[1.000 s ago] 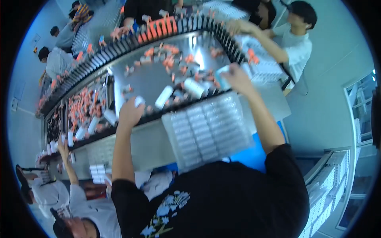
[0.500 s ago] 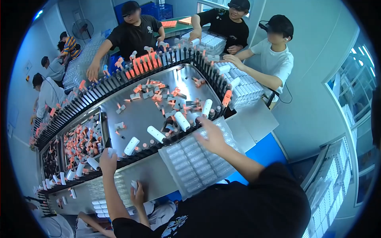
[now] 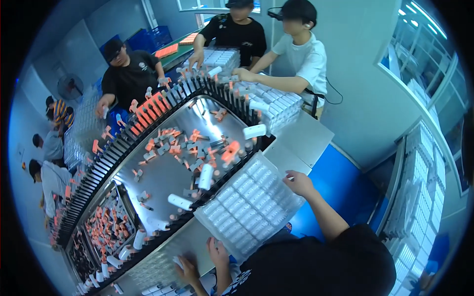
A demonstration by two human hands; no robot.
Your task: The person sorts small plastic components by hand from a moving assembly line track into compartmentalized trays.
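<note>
My right hand [image 3: 299, 183] is at the right edge of a clear plastic tray [image 3: 245, 198], its fingers apart and resting at the rim. My left hand [image 3: 217, 252] is by the tray's lower left edge, fingers stretched up beside it; I cannot tell how firmly it touches. The tray has rows of molded pockets with pale contents and lies on the metal ledge along the rack. White oblong housings [image 3: 179, 202] stand tilted on the black pegged rack [image 3: 223, 173] above it. Close to my left hand, another person's hand [image 3: 186, 269] holds a small white piece.
Orange and grey parts lie in the metal basin [image 3: 163, 182]; more fill a side tray [image 3: 108, 222]. Co-workers stand across the rack near tray stacks [image 3: 281, 106]. Another stack of filled trays [image 3: 419, 182] is on the right. The floor [image 3: 323, 197] is blue.
My view has swung right. My left hand has left the white piece at the rack and come to the tray's left side. My right hand has moved from the rack to its right edge.
</note>
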